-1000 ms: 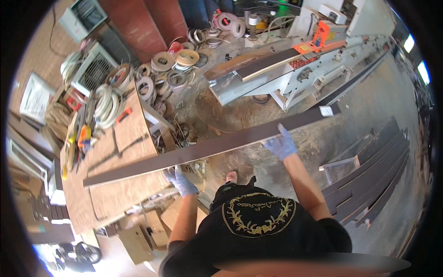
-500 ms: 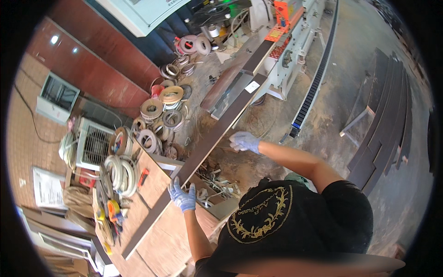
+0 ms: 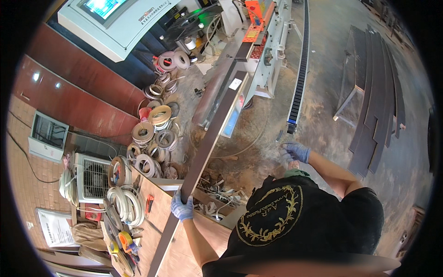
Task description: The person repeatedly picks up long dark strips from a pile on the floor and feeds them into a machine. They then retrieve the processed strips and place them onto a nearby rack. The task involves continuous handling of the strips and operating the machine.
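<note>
My left hand (image 3: pixel 182 207), in a pale blue-grey glove, grips a long, narrow dark brown board (image 3: pixel 207 141) by its edge. The board slants from the wooden table at the lower left to beside the machine bed at the top. A small white label (image 3: pixel 235 84) is stuck near its far end. Well away from the board, on the right, my right hand (image 3: pixel 296 152) hangs over the floor in a similar glove. Its fingers are loosely bent and apart, and I see nothing held in them.
Many edging-tape rolls (image 3: pixel 160 115) lie left of the board. The wooden table (image 3: pixel 154 190) bears a red utility knife (image 3: pixel 149 204) and coils. Ahead stand a machine (image 3: pixel 270 51) with an orange guard and a roller track (image 3: pixel 301 74). Dark boards (image 3: pixel 369 101) lie at right.
My right hand has moved right, farther from the board. The board has swung to a steeper slant, its near end shifting right, with my left hand still on it. The view has shifted too.
</note>
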Demonstrator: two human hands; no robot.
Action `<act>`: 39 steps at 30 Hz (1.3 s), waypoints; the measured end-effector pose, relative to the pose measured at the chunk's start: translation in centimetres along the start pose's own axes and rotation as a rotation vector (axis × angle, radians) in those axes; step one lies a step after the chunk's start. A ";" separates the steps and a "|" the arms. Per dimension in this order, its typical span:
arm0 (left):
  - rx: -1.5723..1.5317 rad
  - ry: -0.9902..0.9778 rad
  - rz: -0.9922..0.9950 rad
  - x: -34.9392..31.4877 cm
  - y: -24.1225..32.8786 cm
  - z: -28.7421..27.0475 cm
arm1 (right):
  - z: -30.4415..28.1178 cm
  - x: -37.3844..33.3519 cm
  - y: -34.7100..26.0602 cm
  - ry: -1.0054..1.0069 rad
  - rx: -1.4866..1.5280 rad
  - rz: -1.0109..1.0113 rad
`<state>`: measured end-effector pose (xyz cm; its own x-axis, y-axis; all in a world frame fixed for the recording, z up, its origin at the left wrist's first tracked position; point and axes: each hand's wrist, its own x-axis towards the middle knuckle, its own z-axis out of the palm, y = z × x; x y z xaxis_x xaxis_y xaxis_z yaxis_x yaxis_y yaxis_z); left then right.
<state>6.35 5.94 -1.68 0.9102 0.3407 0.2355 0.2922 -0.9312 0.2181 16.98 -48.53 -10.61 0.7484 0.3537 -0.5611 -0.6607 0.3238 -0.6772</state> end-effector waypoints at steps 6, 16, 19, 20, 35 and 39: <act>0.071 -0.047 -0.088 5.0 6.8 2.4 | 1.2 0.8 -2.2 0.123 -0.276 -0.078; 0.114 -0.157 -0.167 10.0 17.6 3.8 | 9.8 6.3 -9.6 0.025 -1.108 -0.547; 0.074 -0.136 -0.141 10.9 18.9 4.7 | 14.7 9.0 -11.6 0.182 -1.279 -0.639; 0.066 -0.121 -0.121 11.1 19.1 5.0 | 16.2 9.9 -12.5 0.217 -1.383 -0.618; -0.081 0.000 0.093 3.8 4.9 1.7 | 20.7 17.3 -14.2 0.328 -1.616 -0.480; -0.062 -0.029 0.025 4.2 5.0 2.4 | 19.8 17.8 -14.0 0.338 -1.653 -0.518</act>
<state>12.32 2.40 -1.91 0.9253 0.3125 0.2148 0.2509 -0.9293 0.2710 38.43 -29.41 -1.73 0.9623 0.2623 -0.0724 0.2109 -0.8872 -0.4102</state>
